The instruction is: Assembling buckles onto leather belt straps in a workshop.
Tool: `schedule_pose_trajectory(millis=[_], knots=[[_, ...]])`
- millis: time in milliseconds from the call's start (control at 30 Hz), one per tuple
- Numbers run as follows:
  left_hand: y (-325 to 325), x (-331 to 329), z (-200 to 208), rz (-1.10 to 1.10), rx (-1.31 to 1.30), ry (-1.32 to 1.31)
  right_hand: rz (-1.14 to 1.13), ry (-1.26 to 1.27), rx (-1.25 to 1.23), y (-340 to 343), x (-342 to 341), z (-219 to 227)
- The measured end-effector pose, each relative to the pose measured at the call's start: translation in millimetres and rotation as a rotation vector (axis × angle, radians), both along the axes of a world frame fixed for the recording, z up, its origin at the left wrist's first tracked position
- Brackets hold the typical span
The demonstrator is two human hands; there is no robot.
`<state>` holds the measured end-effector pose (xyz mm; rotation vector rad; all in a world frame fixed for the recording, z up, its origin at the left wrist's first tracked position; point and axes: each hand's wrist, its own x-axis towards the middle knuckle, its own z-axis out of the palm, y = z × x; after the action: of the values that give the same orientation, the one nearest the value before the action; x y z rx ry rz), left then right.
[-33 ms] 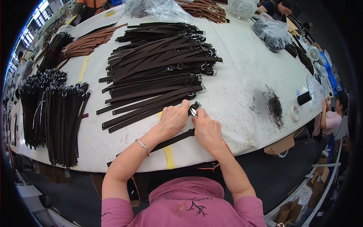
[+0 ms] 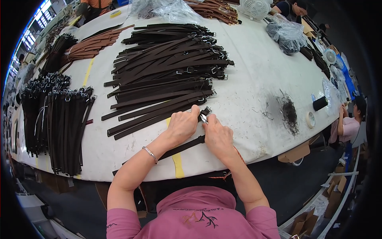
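Observation:
My left hand (image 2: pixel 182 126) is closed on a dark brown strap with a metal buckle (image 2: pixel 207 110), and the buckle end sticks out past the fingertips. In my right hand (image 2: pixel 219 137) is a small pair of silver snips (image 2: pixel 203 118); the fingers hide most of it, and its metal tip meets the strap beside the buckle. An orange cord (image 2: pixel 239 154) runs along the right wrist. Another dark strap (image 2: pixel 179 149) lies on the table below my hands, partly covered by the left forearm. Just beyond the left hand spreads a large pile of similar straps (image 2: pixel 159 83).
More buckled straps (image 2: pixel 65 127) hang over the left table edge. Brown straps (image 2: pixel 89 47) lie farther back. On the right are thread scraps (image 2: pixel 288 113), a black spool (image 2: pixel 320 103) and a tape roll (image 2: pixel 310 119). A fan (image 2: pixel 254 8) and plastic bags (image 2: pixel 288 36) stand far off; co-workers sit around.

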<state>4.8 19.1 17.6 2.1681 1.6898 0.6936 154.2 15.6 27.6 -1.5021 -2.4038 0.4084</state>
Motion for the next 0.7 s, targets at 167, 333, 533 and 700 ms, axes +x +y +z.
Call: schedule_pose_trajectory(millis=[167, 333, 533, 700], knots=[[0.6, -0.3, -0.8, -0.002, 0.004, 0.002, 0.005, -0.051, -0.023, 0.8, 0.3, 4.5], [1.5, -0.7, 3.7, 0.008, -0.054, -0.01, 0.022, -0.082, -0.014, 2.8, -1.2, 7.0], [1.6, -2.6, 1.5, 0.025, -0.109, -0.062, 0.031, -0.102, -0.004, 3.9, -1.0, 5.5], [2.6, -1.8, -0.4, 0.012, -0.088, -0.065, 0.068, -0.133, 0.004, 5.4, 1.4, 4.2]])
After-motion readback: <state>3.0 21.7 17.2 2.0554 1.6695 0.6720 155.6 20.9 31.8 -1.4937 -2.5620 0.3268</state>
